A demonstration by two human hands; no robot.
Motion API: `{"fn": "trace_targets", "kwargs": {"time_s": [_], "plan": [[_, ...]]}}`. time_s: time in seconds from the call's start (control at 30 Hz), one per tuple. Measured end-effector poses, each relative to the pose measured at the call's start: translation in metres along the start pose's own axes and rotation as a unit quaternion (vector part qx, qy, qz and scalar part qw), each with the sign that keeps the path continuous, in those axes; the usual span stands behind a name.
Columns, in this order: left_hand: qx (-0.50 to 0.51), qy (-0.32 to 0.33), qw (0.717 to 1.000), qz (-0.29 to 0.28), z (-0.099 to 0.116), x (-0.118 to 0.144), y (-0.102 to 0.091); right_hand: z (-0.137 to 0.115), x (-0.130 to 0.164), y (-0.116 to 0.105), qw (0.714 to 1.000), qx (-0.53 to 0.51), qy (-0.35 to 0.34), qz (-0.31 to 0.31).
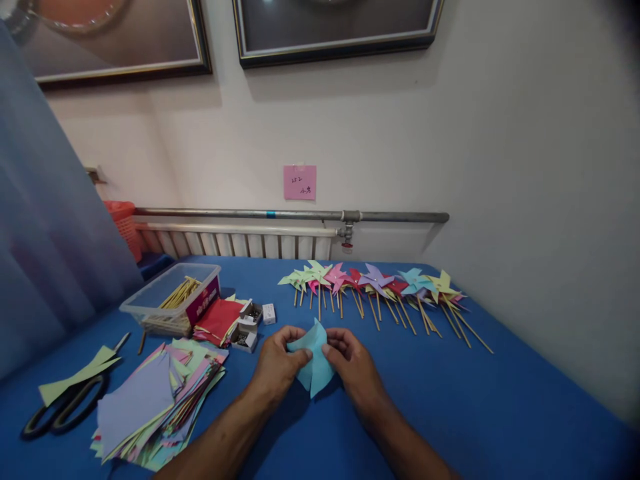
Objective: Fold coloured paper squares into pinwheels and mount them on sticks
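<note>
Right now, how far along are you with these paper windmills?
Done: a row of finished pinwheels on sticks lies along the far side of the blue table. In hand: the left hand and right hand fold one light blue paper square. Left: a thick stack of coloured paper and sticks in the clear tub lie unused.

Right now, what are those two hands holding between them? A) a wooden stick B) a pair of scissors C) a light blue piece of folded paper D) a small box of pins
C: the left hand and right hand both pinch a light blue folded paper above the blue table; the scissors lie untouched far left.
</note>
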State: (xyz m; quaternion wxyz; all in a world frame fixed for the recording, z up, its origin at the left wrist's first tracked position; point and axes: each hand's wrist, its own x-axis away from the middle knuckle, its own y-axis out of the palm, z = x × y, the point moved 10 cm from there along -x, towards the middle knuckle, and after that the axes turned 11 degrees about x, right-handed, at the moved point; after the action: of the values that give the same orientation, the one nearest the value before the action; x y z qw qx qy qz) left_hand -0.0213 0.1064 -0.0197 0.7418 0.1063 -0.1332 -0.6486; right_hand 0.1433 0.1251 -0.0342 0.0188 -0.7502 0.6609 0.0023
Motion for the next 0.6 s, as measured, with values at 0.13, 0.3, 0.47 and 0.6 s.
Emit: {"fn": "trace_targets", "kwargs": {"time_s": [0.13, 0.3, 0.47, 0.6], "plan": [[-0.008, -0.004, 1.000, -0.008, 0.000, 0.001, 0.001, -0.014, 0.003, 0.003, 0.996, 0.069, -0.021, -0.054], [-0.018, -0.001, 1.000, -0.010, 0.002, 0.002, 0.003, -0.006, 0.007, 0.021, 0.992, 0.059, -0.011, -0.113], [-0.018, -0.004, 1.000, -0.012, -0.002, 0.001, 0.006, 0.008, 0.002, 0.022, 0.995, 0.016, 0.009, -0.096], [-0.038, -0.010, 0.999, -0.025, -0.006, 0.001, 0.007, 0.011, 0.001, 0.019, 0.996, 0.000, 0.022, -0.087]]}}
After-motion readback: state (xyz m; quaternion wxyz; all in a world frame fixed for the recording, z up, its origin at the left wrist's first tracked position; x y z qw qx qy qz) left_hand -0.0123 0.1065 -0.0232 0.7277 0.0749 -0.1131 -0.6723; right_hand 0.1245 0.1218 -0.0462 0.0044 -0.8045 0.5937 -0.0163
